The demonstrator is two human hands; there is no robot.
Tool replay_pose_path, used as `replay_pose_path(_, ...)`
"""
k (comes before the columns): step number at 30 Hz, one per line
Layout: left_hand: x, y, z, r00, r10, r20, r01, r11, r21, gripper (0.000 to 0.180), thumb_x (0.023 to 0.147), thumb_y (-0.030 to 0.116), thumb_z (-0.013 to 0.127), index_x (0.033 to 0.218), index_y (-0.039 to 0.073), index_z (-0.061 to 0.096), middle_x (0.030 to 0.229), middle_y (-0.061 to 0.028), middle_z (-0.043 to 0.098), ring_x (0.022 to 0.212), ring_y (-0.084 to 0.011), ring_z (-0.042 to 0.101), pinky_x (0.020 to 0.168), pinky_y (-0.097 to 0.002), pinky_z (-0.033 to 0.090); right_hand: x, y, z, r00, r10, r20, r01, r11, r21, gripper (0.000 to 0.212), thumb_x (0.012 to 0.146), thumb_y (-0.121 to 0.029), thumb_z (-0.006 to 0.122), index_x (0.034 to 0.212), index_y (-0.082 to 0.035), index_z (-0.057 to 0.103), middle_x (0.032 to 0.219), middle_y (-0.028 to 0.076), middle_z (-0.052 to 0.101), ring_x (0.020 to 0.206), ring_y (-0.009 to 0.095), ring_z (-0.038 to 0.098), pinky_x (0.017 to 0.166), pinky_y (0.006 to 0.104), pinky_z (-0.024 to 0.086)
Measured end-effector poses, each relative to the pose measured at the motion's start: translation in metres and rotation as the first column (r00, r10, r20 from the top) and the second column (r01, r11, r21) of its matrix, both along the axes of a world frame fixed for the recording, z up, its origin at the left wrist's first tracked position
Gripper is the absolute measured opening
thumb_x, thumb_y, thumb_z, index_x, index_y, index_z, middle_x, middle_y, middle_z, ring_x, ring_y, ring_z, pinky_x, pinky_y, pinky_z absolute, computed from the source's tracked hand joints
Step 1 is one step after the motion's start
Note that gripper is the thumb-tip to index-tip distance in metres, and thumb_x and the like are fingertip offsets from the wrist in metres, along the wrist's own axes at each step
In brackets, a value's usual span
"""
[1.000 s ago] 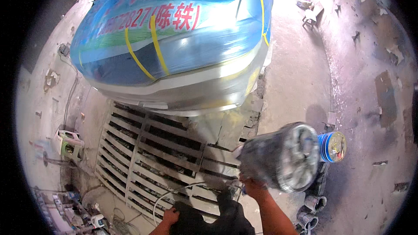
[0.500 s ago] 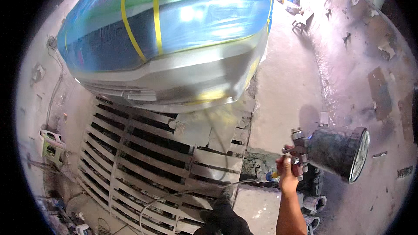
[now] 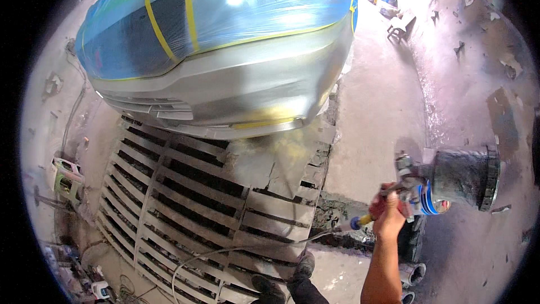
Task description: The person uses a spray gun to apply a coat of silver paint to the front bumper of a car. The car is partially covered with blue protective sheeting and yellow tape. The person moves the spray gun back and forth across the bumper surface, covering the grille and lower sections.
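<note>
My right hand (image 3: 388, 219) is wrapped round the grip of a spray gun (image 3: 409, 175) at the right. The gun's large dark cup (image 3: 464, 177) lies sideways, its wide end pointing right. A thin air hose (image 3: 253, 246) joins the gun near my hand through a blue and yellow fitting (image 3: 360, 222) and trails left over the grating. Ahead, apart from the gun, is a car bumper (image 3: 225, 90) with grey-silver paint and a yellowish patch low on its right part. Blue masking film (image 3: 264, 14) with yellow tape covers the car above it. My left hand is out of view.
A slatted floor grating (image 3: 191, 197) lies under the bumper, with my feet (image 3: 304, 264) at its near edge. A blue-striped can (image 3: 432, 200) shows behind the gun; open cans (image 3: 413, 273) stand below. A small stool (image 3: 400, 25) and a stained wall (image 3: 478, 79) are at the right.
My right hand and the spray gun have moved a little right, and the cup has turned closer to level. The view has shifted, bringing my feet and the blue-striped can into clearer sight.
</note>
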State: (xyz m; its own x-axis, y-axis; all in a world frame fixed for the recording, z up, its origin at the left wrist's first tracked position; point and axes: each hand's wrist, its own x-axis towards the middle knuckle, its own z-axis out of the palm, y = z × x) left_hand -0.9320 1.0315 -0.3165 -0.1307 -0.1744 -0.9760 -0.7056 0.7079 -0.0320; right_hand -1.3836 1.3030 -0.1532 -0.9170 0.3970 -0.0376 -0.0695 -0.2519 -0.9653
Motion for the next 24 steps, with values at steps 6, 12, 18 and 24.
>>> replay_pose_path(6, -0.024, 0.004, 0.035, 0.998, 0.054, -0.029, -0.056, 0.994, -0.089, 0.096, 0.074, 0.062, 0.059, 0.144, 0.007, 0.022, 0.136, -0.0338, 0.034, 0.120, -0.0465, 0.042, 0.099, -0.0503, 0.038, 0.004, 0.010, -0.013, 0.993, -0.074, 0.090, 0.070, 0.997, 0.044, 0.047, 0.084, -0.043, 0.065, 0.110, -0.005, 0.055, 0.077, 0.002, 0.056, 0.058, 0.010, 0.051, 0.046, 0.0231, 0.039)
replay_pose_path(12, 0.038, -0.013, -0.012, 0.944, -0.301, -0.134, 0.283, 0.949, -0.135, 0.062, 0.089, 0.053, 0.039, 0.130, 0.007, 0.047, 0.136, -0.0272, 0.039, 0.118, -0.0453, 0.044, 0.099, -0.0506, 0.038, 0.058, -0.056, -0.081, 0.902, 0.346, 0.260, -0.412, 0.870, 0.272, 0.024, 0.087, -0.019, 0.063, 0.107, -0.008, 0.057, 0.084, 0.002, 0.060, 0.064, 0.013, 0.055, 0.056, 0.0258, 0.045)
replay_pose_path(18, 0.025, -0.029, -0.010, 0.958, -0.272, -0.085, 0.255, 0.951, -0.174, 0.056, 0.092, 0.048, 0.036, 0.114, 0.002, 0.060, 0.122, -0.0195, 0.055, 0.110, -0.0387, 0.052, 0.089, -0.0507, 0.044, 0.089, -0.094, -0.141, 0.849, 0.418, 0.323, -0.520, 0.766, 0.377, 0.026, 0.088, -0.025, 0.063, 0.108, -0.009, 0.056, 0.084, 0.003, 0.060, 0.071, 0.014, 0.056, 0.063, 0.0280, 0.046)
replay_pose_path(24, 0.026, -0.065, -0.004, 0.891, -0.391, -0.230, 0.354, 0.916, -0.188, 0.049, 0.089, 0.047, 0.043, 0.101, 0.004, 0.065, 0.105, -0.0158, 0.062, 0.097, -0.0344, 0.058, 0.079, -0.0475, 0.049, 0.062, -0.071, -0.077, 1.000, -0.002, 0.012, 0.001, 0.992, 0.129, 0.035, 0.088, -0.030, 0.062, 0.113, -0.007, 0.053, 0.074, 0.001, 0.055, 0.055, 0.008, 0.046, 0.047, 0.0217, 0.035)
